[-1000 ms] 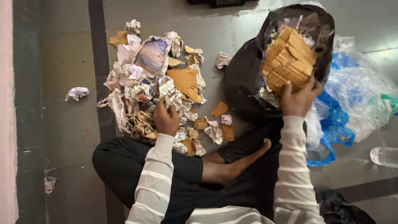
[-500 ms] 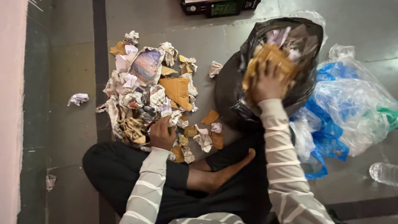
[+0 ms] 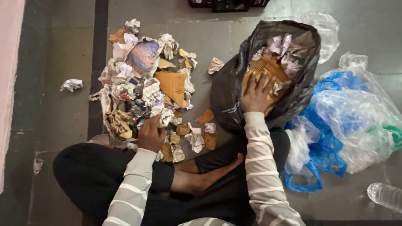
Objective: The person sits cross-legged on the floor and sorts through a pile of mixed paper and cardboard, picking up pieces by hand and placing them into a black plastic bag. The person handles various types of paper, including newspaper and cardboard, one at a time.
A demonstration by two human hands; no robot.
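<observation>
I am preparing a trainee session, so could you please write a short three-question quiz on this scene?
1. True or false: the right hand presses flat on corrugated cardboard inside the black bag.
2. What does the left hand grip? A) crumpled paper from the pile B) the clear bottle C) a blue bag
3. Where does the clear bottle lie?

Key: 1. True. 2. A. 3. On the floor, at the picture's lower right edge, beyond the plastic bags.

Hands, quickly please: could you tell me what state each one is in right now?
Left hand: closed on crumpled paper at the edge of the paper pile.
Right hand: open, fingers spread, pressing corrugated cardboard inside the black bag.
</observation>
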